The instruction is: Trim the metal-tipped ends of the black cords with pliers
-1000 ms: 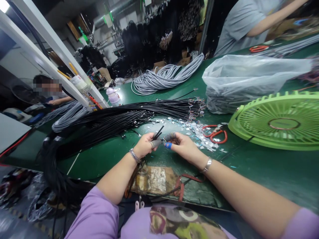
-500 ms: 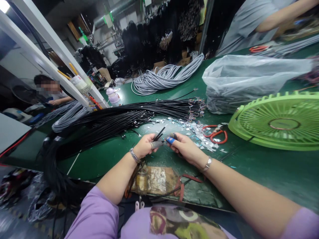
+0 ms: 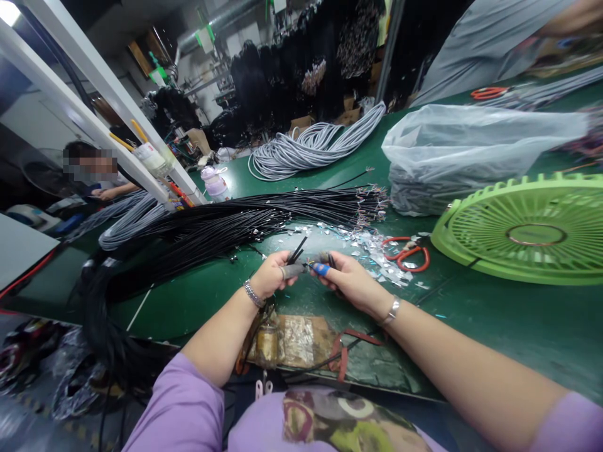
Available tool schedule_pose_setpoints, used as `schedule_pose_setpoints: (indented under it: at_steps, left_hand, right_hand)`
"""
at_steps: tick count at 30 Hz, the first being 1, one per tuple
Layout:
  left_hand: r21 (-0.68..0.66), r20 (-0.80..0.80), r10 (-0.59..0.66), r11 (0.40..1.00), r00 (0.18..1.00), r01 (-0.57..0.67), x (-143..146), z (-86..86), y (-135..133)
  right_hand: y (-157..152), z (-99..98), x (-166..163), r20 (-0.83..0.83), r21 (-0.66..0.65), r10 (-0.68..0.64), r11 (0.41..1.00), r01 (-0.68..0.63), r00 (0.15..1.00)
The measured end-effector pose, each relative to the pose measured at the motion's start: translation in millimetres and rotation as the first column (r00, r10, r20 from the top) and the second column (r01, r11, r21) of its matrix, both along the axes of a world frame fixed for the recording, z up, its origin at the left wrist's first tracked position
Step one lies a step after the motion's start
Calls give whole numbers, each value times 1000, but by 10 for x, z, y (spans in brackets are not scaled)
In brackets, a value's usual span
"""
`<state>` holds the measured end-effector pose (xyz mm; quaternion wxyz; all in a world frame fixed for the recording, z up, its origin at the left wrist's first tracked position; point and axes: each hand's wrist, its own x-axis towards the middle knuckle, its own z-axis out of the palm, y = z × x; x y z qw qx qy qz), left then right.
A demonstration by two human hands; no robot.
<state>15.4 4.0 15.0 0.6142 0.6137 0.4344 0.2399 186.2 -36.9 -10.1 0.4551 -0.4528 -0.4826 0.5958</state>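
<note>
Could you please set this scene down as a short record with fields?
Left hand: holds slim black cables
Right hand: at thin wires, exact grip unclear; blue-wrapped thumb
Beyond hands: black cable bundle
Right of hands: pale scraps, red-handled tool, green fan
Farther back: coiled grey cable, translucent bag

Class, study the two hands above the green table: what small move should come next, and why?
Probably the right hand should tease the thin wires apart: they show in the narrow gap between the hands, its blue-wrapped thumb is right beside them, and the left hand holds the black cables.
</note>
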Motion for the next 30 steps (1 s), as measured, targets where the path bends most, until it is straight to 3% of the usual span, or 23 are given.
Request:
schedule_pose_setpoints:
  at_steps: [12, 17, 20, 23, 26, 30]
  left_hand:
    - [10, -21, -19, 1000, 1000, 20, 28, -56, -15]
    - [50, -31, 36, 998, 999, -34, 27, -62, -7]
    - [121, -59, 54, 992, 997, -47, 19, -86, 4]
    - [327, -116, 79, 944, 990, -37, 9, -119, 3]
    - [537, -240, 108, 843, 965, 40, 0, -134, -17]
    - [599, -378, 106, 786, 920, 155, -1, -126, -48]
  right_hand:
    - [-14, 10, -57, 32, 8, -45, 999, 45, 998]
    - [-9, -49, -78, 124, 80, 40, 996, -51, 991]
    - [17, -80, -53, 127, 60, -65, 997, 58, 990]
    - [44, -81, -14, 111, 43, -186, 982, 183, 976]
    - [47, -56, -4, 109, 7, -194, 981, 194, 975]
    - [25, -3, -37, 167, -115, -130, 982, 150, 977]
